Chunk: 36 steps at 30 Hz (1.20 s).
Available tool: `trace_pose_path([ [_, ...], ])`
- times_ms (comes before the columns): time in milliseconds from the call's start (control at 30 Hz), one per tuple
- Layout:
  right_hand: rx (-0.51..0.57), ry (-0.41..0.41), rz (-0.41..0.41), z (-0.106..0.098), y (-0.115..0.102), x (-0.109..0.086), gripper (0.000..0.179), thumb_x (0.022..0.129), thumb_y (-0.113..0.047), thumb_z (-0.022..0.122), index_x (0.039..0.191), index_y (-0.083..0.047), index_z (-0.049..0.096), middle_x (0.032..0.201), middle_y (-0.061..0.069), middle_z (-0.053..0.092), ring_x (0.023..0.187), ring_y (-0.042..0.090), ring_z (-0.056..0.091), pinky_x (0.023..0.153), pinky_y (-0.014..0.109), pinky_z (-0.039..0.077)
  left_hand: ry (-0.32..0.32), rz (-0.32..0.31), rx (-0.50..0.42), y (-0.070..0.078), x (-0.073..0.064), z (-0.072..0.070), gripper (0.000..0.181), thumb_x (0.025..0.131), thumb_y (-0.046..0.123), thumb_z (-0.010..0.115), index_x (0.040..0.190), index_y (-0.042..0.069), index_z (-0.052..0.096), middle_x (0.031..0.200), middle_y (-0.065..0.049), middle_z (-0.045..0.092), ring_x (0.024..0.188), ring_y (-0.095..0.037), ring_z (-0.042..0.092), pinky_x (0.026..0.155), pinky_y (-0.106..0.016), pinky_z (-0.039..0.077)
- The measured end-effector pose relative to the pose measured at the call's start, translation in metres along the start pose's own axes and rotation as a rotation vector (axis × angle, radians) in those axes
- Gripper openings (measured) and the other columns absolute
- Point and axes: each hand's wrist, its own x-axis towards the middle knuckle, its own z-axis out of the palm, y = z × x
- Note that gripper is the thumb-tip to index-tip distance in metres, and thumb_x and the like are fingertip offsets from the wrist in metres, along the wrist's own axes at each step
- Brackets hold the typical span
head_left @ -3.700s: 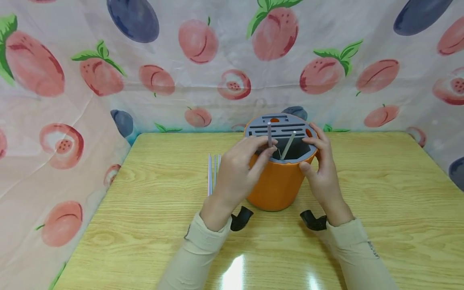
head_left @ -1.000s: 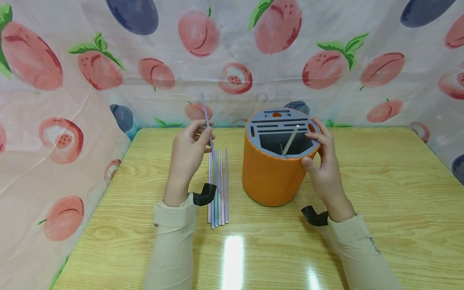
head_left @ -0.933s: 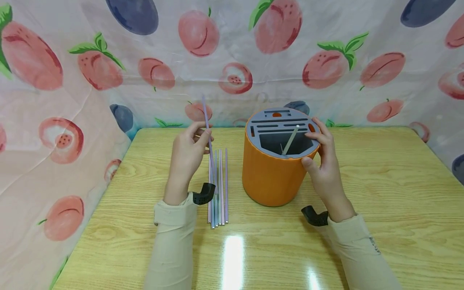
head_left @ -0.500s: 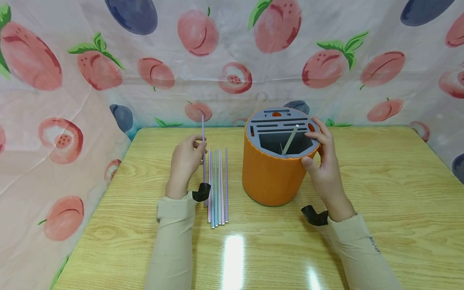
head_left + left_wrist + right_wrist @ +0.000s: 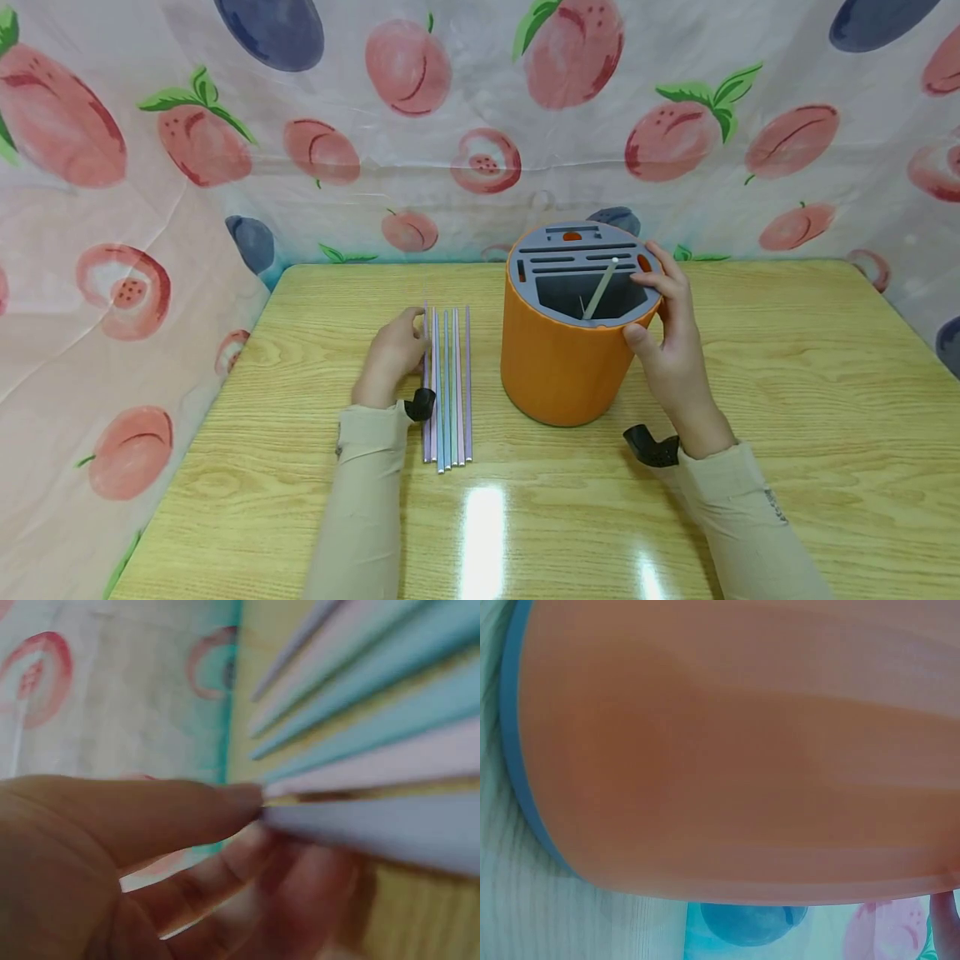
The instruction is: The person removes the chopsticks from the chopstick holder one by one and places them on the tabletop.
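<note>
My left hand is at the left side of a row of thin pastel chopsticks lying side by side on the table. Its thumb and fingers pinch the outermost purple chopstick, which lies alongside the others; the left wrist view shows the thumb at this chopstick's end, blurred. To the right stands an orange knife-block-like holder with a grey slotted top. My right hand grips its right rim, thumb outside and fingers over the top. A pale green chopstick leans inside the holder's large front opening.
The wood-grain table reaches to a peach-print cloth at the back and left. Black wrist-camera mounts sit at both cuffs. Bright glare spots show near the front.
My left hand first held a chopstick at the holder, then brought a purple one left and lowered it from a slant to lie beside the row. My right hand stays on the rim.
</note>
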Motion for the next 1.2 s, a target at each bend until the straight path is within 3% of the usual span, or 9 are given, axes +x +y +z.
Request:
trace_pose_path([
  [133, -0.002, -0.001, -0.003, 0.0, 0.0, 0.001, 0.07, 0.082, -0.047, 0.057, 0.12, 0.009, 0.038, 0.144, 0.01, 0.018, 0.129, 0.025, 0.022, 0.1, 0.029, 0.025, -0.044, -0.024, 0.019, -0.002, 0.001, 0.003, 0.046, 0.085, 0.008, 0.055, 0.129, 0.005, 0.043, 0.08, -0.008, 0.056, 0.05, -0.015, 0.056, 0.051, -0.024, 0.046],
  [267, 0.005, -0.003, -0.001, 0.0, 0.0, 0.001, 0.07, 0.082, -0.046, 0.057, 0.12, 0.009, 0.038, 0.145, 0.009, 0.017, 0.129, 0.025, 0.022, 0.1, 0.029, 0.025, -0.032, -0.02, 0.038, -0.002, 0.001, 0.004, 0.042, 0.086, 0.014, 0.056, 0.126, 0.005, 0.047, 0.081, -0.009, 0.059, 0.051, -0.018, 0.057, 0.053, -0.027, 0.046],
  [367, 0.007, -0.002, -0.001, 0.0, 0.0, 0.0, 0.069, 0.082, -0.046, 0.057, 0.12, 0.009, 0.038, 0.145, 0.01, 0.017, 0.128, 0.025, 0.022, 0.1, 0.029, 0.025, -0.012, -0.003, 0.107, -0.001, 0.001, 0.004, 0.042, 0.087, 0.023, 0.055, 0.125, 0.007, 0.049, 0.097, -0.011, 0.06, 0.075, -0.023, 0.06, 0.068, -0.034, 0.047],
  [467, 0.005, -0.001, -0.004, 0.0, 0.0, 0.0, 0.07, 0.082, -0.047, 0.057, 0.12, 0.009, 0.037, 0.145, 0.01, 0.017, 0.128, 0.025, 0.023, 0.1, 0.029, 0.025, -0.003, 0.005, 0.169, 0.002, 0.0, 0.002, 0.045, 0.088, 0.032, 0.053, 0.127, 0.011, 0.048, 0.113, -0.011, 0.057, 0.1, -0.027, 0.054, 0.084, -0.041, 0.042],
  [567, 0.004, -0.002, -0.006, 0.0, 0.0, 0.0, 0.07, 0.083, -0.046, 0.056, 0.121, 0.009, 0.037, 0.145, 0.01, 0.017, 0.128, 0.025, 0.023, 0.1, 0.029, 0.025, -0.005, 0.018, 0.181, 0.008, 0.0, 0.0, 0.046, 0.089, 0.035, 0.05, 0.128, 0.012, 0.047, 0.118, -0.01, 0.054, 0.108, -0.027, 0.049, 0.088, -0.043, 0.039],
  [667, 0.003, -0.002, -0.002, 0.0, 0.0, 0.0, 0.069, 0.083, -0.046, 0.056, 0.121, 0.008, 0.037, 0.145, 0.01, 0.017, 0.128, 0.025, 0.023, 0.101, 0.029, 0.024, 0.003, 0.084, 0.186, 0.017, -0.001, 0.0, 0.044, 0.09, 0.035, 0.05, 0.128, 0.012, 0.047, 0.113, -0.008, 0.056, 0.102, -0.024, 0.052, 0.085, -0.041, 0.041],
  [833, 0.003, -0.002, 0.006, 0.0, 0.0, 0.0, 0.068, 0.083, -0.045, 0.057, 0.121, 0.008, 0.038, 0.145, 0.009, 0.017, 0.129, 0.024, 0.022, 0.101, 0.029, 0.024, 0.016, 0.252, 0.162, 0.039, -0.007, 0.001, 0.041, 0.09, 0.035, 0.05, 0.126, 0.014, 0.05, 0.104, -0.004, 0.058, 0.091, -0.02, 0.055, 0.077, -0.036, 0.044],
  [967, 0.002, -0.002, 0.005, 0.0, -0.001, 0.0, 0.068, 0.083, -0.045, 0.057, 0.121, 0.008, 0.038, 0.145, 0.009, 0.017, 0.129, 0.024, 0.022, 0.101, 0.029, 0.024, 0.03, 0.326, 0.158, 0.054, -0.014, 0.001, 0.037, 0.09, 0.036, 0.05, 0.123, 0.018, 0.052, 0.097, 0.002, 0.06, 0.085, -0.014, 0.056, 0.072, -0.031, 0.045],
  [1200, 0.008, -0.001, 0.006, 0.0, 0.0, 0.0, 0.069, 0.083, -0.046, 0.057, 0.12, 0.009, 0.038, 0.145, 0.009, 0.017, 0.129, 0.025, 0.022, 0.101, 0.028, 0.024, 0.14, 0.487, 0.135, 0.077, -0.03, -0.005, 0.032, 0.091, 0.033, 0.049, 0.12, 0.02, 0.055, 0.095, 0.007, 0.059, 0.079, -0.008, 0.054, 0.068, -0.026, 0.045],
])
